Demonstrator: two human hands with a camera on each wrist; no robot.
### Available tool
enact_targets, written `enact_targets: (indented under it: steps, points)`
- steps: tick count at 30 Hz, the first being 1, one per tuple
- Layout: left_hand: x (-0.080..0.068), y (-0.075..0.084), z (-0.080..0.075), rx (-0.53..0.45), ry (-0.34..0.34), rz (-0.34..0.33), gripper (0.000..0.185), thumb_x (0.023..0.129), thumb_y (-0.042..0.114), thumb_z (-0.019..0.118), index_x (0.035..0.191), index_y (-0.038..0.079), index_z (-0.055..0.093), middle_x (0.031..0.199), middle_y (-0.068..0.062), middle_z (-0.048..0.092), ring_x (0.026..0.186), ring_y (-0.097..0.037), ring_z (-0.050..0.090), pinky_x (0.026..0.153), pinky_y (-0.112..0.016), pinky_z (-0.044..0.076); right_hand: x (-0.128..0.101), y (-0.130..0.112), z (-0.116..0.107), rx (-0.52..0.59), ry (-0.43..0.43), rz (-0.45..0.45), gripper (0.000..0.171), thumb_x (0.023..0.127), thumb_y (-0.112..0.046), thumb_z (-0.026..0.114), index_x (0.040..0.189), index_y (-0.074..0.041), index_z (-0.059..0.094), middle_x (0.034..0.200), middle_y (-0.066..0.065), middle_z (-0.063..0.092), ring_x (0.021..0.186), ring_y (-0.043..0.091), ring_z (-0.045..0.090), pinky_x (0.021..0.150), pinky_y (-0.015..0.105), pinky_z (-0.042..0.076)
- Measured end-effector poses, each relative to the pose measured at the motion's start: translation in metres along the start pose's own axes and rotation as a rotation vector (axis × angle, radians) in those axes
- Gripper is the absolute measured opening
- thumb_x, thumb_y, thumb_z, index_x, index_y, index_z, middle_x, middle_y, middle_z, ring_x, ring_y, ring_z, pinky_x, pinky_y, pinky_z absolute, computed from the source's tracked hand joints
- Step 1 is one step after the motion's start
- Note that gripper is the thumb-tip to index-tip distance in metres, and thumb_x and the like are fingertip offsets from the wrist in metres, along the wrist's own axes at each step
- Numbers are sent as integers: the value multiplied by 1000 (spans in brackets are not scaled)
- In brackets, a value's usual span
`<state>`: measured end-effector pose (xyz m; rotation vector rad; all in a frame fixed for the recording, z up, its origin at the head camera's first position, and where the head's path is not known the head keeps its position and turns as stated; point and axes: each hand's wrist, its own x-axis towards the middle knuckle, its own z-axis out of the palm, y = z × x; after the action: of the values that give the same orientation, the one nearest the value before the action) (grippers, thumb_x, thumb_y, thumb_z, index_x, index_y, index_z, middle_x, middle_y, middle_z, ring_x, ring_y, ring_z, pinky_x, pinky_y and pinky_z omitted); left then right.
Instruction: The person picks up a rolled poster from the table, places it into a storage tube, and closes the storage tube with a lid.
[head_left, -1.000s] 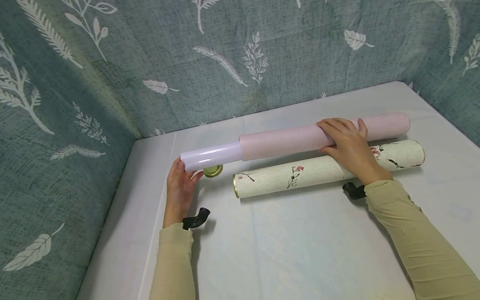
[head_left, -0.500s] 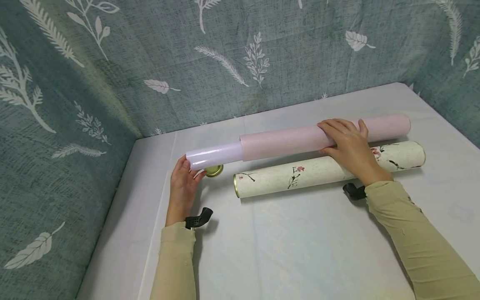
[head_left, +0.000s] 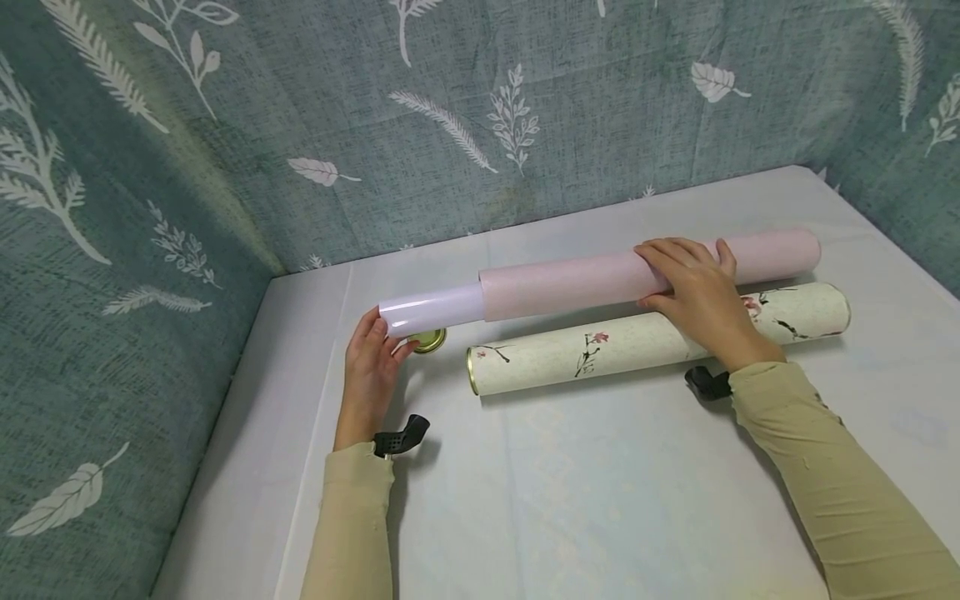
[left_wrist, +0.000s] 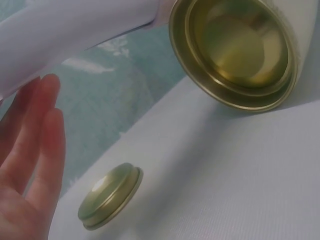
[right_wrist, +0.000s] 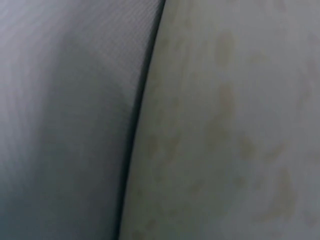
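My left hand (head_left: 369,367) holds the outer end of a glossy white roll (head_left: 431,310), thumb at its front end; in the left wrist view straight fingers (left_wrist: 47,130) reach up to the roll's underside. The roll's other end sits inside a pale pink tube (head_left: 562,287). My right hand (head_left: 696,292) grips that tube from above, right of its middle. In front of it lies a cream tube (head_left: 547,362) with blossom branches, its gold-rimmed end facing left. A small gold lid (head_left: 431,341) rests on the table just right of my left fingers.
A white cloth covers the table (head_left: 585,483). Green fabric (head_left: 450,125) with white leaves hangs behind and at both sides. The cream tube's surface (right_wrist: 225,120) fills much of the right wrist view. Black wrist cameras (head_left: 402,435) are worn on both wrists.
The white roll has slid rightward, further into the pink tube, with my left hand moving along. Less of the roll shows outside. My right hand and the cream tube have stayed put.
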<state>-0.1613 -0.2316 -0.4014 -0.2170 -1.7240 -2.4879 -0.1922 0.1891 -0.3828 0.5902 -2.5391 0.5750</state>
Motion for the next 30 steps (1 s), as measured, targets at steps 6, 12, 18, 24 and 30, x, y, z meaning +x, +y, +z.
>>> enact_targets:
  steps: [6,12,18,24,30]
  points:
    - [0,2,7,25,5,-8,39,91,23,51,126,6,42,118,-15,47,101,-26,54,83,-38,46,0,-1,-1,2,-2,-3,67,67,-23,77,127,-16,49,128,4,47,120,25,36,99,60,3]
    - [1,2,10,59,13,-19,38,91,24,50,125,7,42,119,-15,47,100,-26,53,83,-38,46,0,-1,-1,8,-6,-3,67,67,-23,77,128,-17,49,129,4,47,120,25,36,99,60,3]
    - [2,1,12,63,8,-24,39,91,24,51,125,7,43,118,-15,47,100,-27,53,82,-38,47,1,0,0,11,-1,-8,67,67,-23,77,127,-17,49,128,3,47,120,25,36,100,58,1]
    - [1,1,13,86,-4,-25,42,89,28,54,125,7,43,119,-15,46,101,-27,53,83,-37,47,0,0,1,9,0,-12,66,67,-23,77,127,-17,49,128,3,47,120,25,36,100,58,3]
    - [1,2,14,83,-25,-24,42,90,27,53,125,6,43,119,-15,47,101,-27,53,84,-39,45,0,0,0,13,6,-18,66,67,-23,77,127,-16,49,128,4,47,119,26,36,100,58,2]
